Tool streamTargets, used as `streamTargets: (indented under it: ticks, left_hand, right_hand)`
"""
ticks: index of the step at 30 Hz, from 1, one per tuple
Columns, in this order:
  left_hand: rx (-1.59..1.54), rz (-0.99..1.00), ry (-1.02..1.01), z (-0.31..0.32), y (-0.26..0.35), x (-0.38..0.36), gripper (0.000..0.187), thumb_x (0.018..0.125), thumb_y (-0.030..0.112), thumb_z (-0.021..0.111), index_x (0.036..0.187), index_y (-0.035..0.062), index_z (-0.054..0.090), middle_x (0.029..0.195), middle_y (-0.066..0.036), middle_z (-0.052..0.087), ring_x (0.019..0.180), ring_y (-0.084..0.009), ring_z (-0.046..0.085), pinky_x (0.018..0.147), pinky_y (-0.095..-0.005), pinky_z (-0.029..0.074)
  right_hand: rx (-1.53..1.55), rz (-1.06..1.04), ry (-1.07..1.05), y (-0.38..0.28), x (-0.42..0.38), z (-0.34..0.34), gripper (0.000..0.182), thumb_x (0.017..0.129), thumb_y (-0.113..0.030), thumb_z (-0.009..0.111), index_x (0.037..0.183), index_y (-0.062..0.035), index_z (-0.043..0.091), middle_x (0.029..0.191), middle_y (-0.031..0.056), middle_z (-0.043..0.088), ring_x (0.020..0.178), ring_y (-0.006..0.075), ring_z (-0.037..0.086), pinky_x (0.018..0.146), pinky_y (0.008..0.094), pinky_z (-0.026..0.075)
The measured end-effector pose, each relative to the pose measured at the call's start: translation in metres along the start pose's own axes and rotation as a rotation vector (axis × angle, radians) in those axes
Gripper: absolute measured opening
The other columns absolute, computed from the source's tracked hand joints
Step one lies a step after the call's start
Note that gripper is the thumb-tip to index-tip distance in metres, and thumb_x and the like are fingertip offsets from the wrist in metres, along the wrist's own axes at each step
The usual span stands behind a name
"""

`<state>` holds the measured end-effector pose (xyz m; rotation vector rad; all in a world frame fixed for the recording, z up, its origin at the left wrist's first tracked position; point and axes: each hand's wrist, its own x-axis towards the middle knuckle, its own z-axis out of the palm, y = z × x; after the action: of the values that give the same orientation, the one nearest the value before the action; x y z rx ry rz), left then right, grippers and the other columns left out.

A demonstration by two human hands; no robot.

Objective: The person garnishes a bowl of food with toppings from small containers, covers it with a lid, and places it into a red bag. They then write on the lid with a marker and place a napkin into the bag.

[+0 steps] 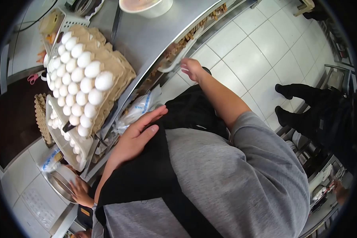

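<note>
My left hand (141, 135) is held in front of the black apron (142, 178). Its fingers lie straight and the thumb stands apart, with nothing in it. Farther out, my right hand (192, 70) hangs by the edge of the steel counter (146, 43), near a white curved bar (176, 65). Its fingers are loosely bent and slightly blurred, and no object shows in them. Left of my hands, white eggs (78, 73) fill a cardboard egg tray (121, 71) stacked on others. A plastic bag (137, 109) is beside my left fingertips.
Below the cardboard stack, a pale tray (77, 162) holds more eggs. A co-worker's hand (81, 192) touches a metal bowl (59, 184) at lower left. Another person in black shoes (283, 91) stands on the tiled floor (261, 43). A white bowl (152, 11) sits on the counter.
</note>
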<state>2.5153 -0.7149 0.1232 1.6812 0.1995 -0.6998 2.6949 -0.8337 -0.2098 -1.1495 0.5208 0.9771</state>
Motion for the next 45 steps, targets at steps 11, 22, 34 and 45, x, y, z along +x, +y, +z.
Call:
streamTargets:
  ticks: [11, 22, 34, 45]
  left_hand:
    - [0.07, -0.431, 0.136, -0.027, -0.197, -0.017, 0.062, 0.096, 0.033, 0.05, 0.147, 0.0045, 0.028, 0.144, -0.019, 0.039, 0.132, -0.0258, 0.038, 0.109, -0.0324, 0.028]
    - [1.034, -0.37, 0.646, -0.069, -0.309, 0.102, 0.072, 0.084, 0.033, 0.061, 0.139, -0.0034, 0.033, 0.13, -0.028, 0.048, 0.122, -0.0405, 0.046, 0.102, -0.0467, 0.038]
    - [1.162, -0.601, 0.762, -0.118, -0.362, 0.139, 0.033, 0.088, 0.025, 0.049, 0.104, 0.0022, 0.067, 0.109, -0.021, 0.065, 0.098, -0.0362, 0.065, 0.083, -0.0459, 0.051]
    - [1.167, -0.153, 0.792, -0.063, -0.326, 0.121, 0.051, 0.087, 0.021, 0.055, 0.134, 0.0052, 0.041, 0.128, -0.025, 0.052, 0.112, -0.0393, 0.056, 0.091, -0.0455, 0.048]
  right_hand:
    - [-1.152, -0.394, 0.245, 0.156, -0.052, -0.116, 0.06, 0.085, -0.026, 0.062, 0.132, 0.0042, 0.042, 0.126, 0.0272, 0.053, 0.117, 0.0381, 0.053, 0.099, 0.0423, 0.043]
    - [-1.333, 0.293, 0.462, 0.27, -0.303, -0.305, 0.024, 0.085, -0.015, 0.054, 0.102, -0.0005, 0.062, 0.102, 0.024, 0.064, 0.1, 0.0391, 0.061, 0.085, 0.0451, 0.049]
    - [-0.911, -0.171, 0.261, 0.172, -0.232, -0.167, 0.032, 0.089, -0.021, 0.057, 0.118, -0.0064, 0.059, 0.106, 0.0165, 0.066, 0.096, 0.0327, 0.064, 0.085, 0.0385, 0.049]
    - [-1.324, 0.086, 0.165, 0.294, -0.265, -0.232, 0.031, 0.087, -0.021, 0.055, 0.11, -0.0021, 0.061, 0.095, 0.0208, 0.067, 0.091, 0.0365, 0.064, 0.081, 0.0428, 0.05]
